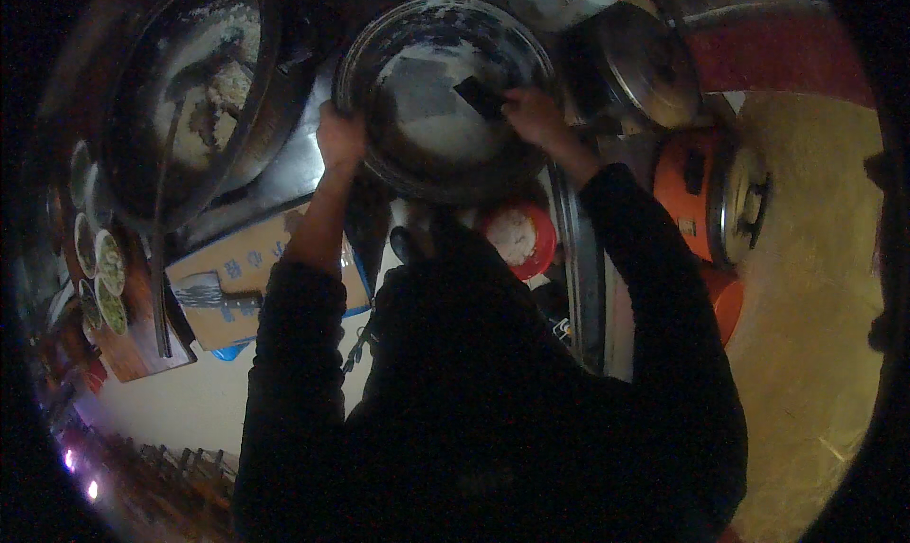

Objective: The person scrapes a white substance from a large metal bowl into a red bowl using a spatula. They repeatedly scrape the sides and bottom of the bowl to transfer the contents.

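A large round metal basin (pixel 398 170) is in front of me, its inside streaked with pale residue. A whitish layer (pixel 455 136) lies at its bottom, with a greyer patch in the middle. My left hand (pixel 343 139) grips the basin's left rim. In my right hand (pixel 537 119) is a dark, flat tool (pixel 480 97), perhaps a scraper. It reaches over the right part of the basin's inside. The dim light hides whether the tool touches the whitish layer.
A big wok (pixel 256 127) at left holds pale food and a long-handled spatula (pixel 165 259). A slotted turner (pixel 213 292) lies on a cardboard box (pixel 284 259). Small bowls (pixel 110 262) stand at far left. A red basin (pixel 547 244) and an orange pot (pixel 682 187) are right.
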Demonstrator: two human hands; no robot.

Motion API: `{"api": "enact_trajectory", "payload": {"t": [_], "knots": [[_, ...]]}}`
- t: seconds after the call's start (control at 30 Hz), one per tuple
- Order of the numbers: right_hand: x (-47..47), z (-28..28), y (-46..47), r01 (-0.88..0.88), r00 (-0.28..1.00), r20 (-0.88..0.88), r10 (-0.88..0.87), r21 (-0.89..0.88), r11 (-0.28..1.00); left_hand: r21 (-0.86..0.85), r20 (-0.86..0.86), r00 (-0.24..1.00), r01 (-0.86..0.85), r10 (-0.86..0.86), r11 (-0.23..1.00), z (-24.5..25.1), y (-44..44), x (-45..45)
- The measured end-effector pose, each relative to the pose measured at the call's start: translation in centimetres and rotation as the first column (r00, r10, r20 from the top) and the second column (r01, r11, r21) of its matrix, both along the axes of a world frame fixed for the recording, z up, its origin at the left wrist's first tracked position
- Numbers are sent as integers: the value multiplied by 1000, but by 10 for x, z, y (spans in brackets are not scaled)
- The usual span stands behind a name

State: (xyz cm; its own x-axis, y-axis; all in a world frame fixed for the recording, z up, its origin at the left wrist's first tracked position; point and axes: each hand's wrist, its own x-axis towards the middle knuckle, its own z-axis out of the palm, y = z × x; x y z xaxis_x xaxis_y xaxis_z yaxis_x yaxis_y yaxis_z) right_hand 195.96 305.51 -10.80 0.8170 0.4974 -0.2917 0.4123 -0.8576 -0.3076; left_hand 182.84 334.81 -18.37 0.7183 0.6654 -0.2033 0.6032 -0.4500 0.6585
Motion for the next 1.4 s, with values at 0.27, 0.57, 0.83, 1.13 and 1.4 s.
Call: {"api": "enact_trajectory", "payload": {"t": [0.27, 0.57, 0.83, 1.13, 1.4], "knots": [[37, -24, 1, 166, 960, -253, -124, 152, 974, -82, 96, 992, 85, -77, 993, 5, 1, -13], [51, -36, 63, -96, 988, 118, 97, -20, 995, -122, 145, 985, 114, -96, 986, -9, 4, -17], [26, -3, 52, -40, 989, -131, 63, 166, 985, -111, 166, 986, 40, -21, 993, 2, -3, -29], [27, -78, 90, -37, 980, 199, 12, 123, 992, -117, 124, 992, 38, -23, 992, -2, -3, -17], [-16, -91, 75, 376, 926, -254, -281, 537, 755, -183, 248, 934, -214, 256, 960, -19, -30, -23]]}}
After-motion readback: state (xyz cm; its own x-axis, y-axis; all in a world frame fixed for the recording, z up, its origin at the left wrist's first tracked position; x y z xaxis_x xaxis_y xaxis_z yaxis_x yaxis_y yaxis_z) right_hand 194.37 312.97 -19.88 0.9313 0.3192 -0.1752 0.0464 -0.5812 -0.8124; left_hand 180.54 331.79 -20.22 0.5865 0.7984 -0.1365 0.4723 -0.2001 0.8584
